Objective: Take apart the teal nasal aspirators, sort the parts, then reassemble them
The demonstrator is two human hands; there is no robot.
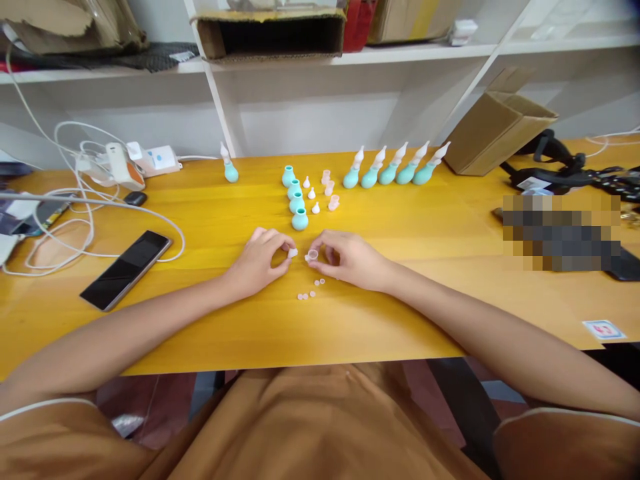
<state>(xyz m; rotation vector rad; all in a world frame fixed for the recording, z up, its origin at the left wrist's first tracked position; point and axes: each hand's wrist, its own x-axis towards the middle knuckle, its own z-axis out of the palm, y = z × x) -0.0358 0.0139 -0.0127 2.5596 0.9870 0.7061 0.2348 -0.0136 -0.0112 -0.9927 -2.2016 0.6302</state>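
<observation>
Yellow wooden table [400, 313] fills the middle of the frame, with both forearms reaching onto it from the lower corners. At centre, the left hand [260, 260] pinches a small white tip [293, 253] between thumb and fingers, and the right hand [345, 259] pinches a small clear cap [313, 254]; the two pieces are just beside each other, apart. Just below the hands lie several tiny pale rings [310, 290] on the tabletop. Above the hands stands a column of four teal bulbs [295, 197], with loose white tips [311, 193] and pink caps [330, 190] beside them. Further right, a row of five finished teal bulbs with tips [395, 168]; one more [229, 165] stands alone, upper left of centre. A dark phone [126, 269] lies at left, a cardboard box [495, 127] at upper right.
</observation>
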